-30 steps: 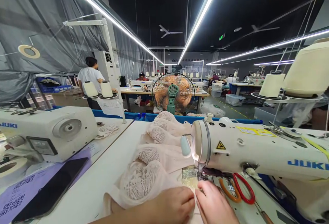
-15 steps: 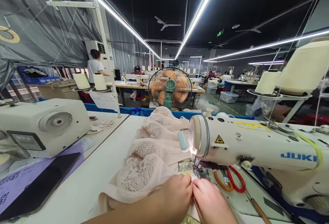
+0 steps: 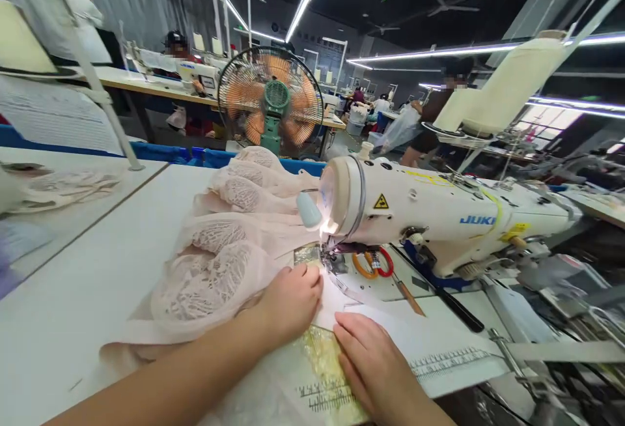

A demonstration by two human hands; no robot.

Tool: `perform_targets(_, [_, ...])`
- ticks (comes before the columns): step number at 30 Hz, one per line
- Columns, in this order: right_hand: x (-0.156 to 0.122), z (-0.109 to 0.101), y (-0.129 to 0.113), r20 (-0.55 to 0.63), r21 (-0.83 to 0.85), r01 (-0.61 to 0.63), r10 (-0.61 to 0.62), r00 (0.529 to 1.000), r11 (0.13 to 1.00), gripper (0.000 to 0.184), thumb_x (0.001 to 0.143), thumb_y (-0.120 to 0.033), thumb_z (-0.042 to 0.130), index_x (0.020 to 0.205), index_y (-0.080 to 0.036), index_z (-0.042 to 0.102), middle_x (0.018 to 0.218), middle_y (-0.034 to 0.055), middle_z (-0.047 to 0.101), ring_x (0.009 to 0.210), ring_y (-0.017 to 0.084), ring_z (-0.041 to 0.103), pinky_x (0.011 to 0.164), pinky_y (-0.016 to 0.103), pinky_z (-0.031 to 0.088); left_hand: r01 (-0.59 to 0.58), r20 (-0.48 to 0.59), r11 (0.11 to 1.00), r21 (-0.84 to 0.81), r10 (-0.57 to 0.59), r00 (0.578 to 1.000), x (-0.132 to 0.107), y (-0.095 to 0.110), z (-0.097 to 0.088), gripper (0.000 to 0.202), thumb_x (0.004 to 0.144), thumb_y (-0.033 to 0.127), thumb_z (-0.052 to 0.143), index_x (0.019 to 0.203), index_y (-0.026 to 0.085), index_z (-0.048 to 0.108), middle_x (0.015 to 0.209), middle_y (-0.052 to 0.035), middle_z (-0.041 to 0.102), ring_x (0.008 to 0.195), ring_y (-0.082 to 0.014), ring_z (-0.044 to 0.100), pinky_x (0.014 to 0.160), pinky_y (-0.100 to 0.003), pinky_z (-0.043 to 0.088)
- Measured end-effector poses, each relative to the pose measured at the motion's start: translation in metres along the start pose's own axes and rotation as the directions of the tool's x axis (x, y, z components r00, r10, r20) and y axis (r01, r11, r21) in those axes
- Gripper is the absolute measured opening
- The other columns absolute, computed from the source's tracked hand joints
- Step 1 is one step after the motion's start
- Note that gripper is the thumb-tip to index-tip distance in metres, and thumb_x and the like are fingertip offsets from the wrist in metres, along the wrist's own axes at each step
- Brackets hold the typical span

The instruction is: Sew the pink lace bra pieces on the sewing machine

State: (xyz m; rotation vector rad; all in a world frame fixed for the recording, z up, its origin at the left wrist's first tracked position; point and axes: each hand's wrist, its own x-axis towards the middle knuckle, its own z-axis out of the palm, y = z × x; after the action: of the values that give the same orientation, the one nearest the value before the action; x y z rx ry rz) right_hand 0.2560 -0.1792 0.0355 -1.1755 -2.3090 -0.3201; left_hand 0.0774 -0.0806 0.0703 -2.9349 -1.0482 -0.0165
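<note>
While the left hand (image 3: 288,299) lies flat, fingers open, pressing the soft pink lacy cloth (image 3: 222,263) toward the white sewing machine (image 3: 430,208), the right hand (image 3: 374,364) rests open, holding it smooth.

Both hands lie flat on the surface (image 3: 97,263): left hand (image 3: 288,299) on pink lace fabric (image 3: 219,263) beside the sewing machine (image 3: 430,211), right hand (image 3: 375,364) near the front edge.

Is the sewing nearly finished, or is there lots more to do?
Hard to say how much is done. A big heap of pink lace fabric lies bunched behind the needle, and I cannot tell which of it is already stitched. In hand: the left hand presses the fabric edge beside the presser foot of the sewing machine, while the right hand rests flat just in front. Fabric under both hands has not reached the needle.
</note>
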Motion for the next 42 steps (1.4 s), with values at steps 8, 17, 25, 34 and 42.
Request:
perform_targets(8, [-0.002,0.005,-0.007,0.010,0.039,-0.089,0.089,0.996,0.995,0.030,0.085,-0.014,0.042,0.111,-0.014,0.056,0.114,0.0123,0.065,0.102,0.024,0.060,0.084,0.039,0.054,0.040,0.028,0.998,-0.045,-0.039,0.999,0.005,-0.006,0.002,0.029,0.093,0.019,0.040,0.110,0.012,0.062,0.106,-0.0115,0.062,0.099,-0.0299,0.056,0.080,-0.046,0.049])
perform_targets(17, [0.006,0.013,-0.001,0.038,0.097,-0.128,0.125,0.991,0.987,0.030,0.086,-0.016,0.044,0.113,-0.012,0.057,0.119,0.0132,0.063,0.106,0.025,0.058,0.092,0.039,0.052,0.094,-0.033,0.996,-0.004,-0.094,0.995,0.021,-0.006,0.005,0.034,0.092,0.023,0.042,0.119,0.012,0.059,0.117,-0.0138,0.061,0.109,-0.0305,0.055,0.084,-0.045,0.048])
perform_targets(25, [0.007,0.015,-0.001,0.081,0.079,-0.123,0.117,0.990,0.989,0.031,0.088,-0.018,0.044,0.115,-0.011,0.057,0.123,0.0137,0.061,0.111,0.027,0.056,0.095,0.039,0.052,0.056,-0.017,0.996,-0.065,-0.057,0.998,0.020,-0.013,0.004,0.028,0.092,0.018,0.039,0.109,0.013,0.061,0.106,-0.0106,0.062,0.101,-0.0285,0.057,0.080,-0.044,0.049])
perform_targets(34, [0.005,0.015,-0.002,0.081,0.055,-0.110,0.106,0.991,0.992,0.029,0.089,-0.019,0.044,0.114,-0.010,0.056,0.124,0.0152,0.061,0.111,0.028,0.057,0.094,0.040,0.052,0.058,-0.005,0.994,-0.090,-0.059,0.998,0.023,-0.015,0.004,0.028,0.093,0.022,0.039,0.108,0.013,0.060,0.107,-0.0109,0.061,0.102,-0.0292,0.056,0.083,-0.046,0.048])
perform_targets(42, [0.007,0.018,-0.001,0.168,0.111,-0.160,0.140,0.976,0.981,0.031,0.089,-0.022,0.047,0.117,-0.011,0.054,0.128,0.0152,0.058,0.117,0.028,0.053,0.100,0.042,0.048,0.074,-0.051,0.993,-0.095,-0.079,0.996,0.024,-0.016,0.005,0.029,0.092,0.022,0.040,0.110,0.014,0.061,0.113,-0.0130,0.061,0.104,-0.0299,0.058,0.086,-0.046,0.049])
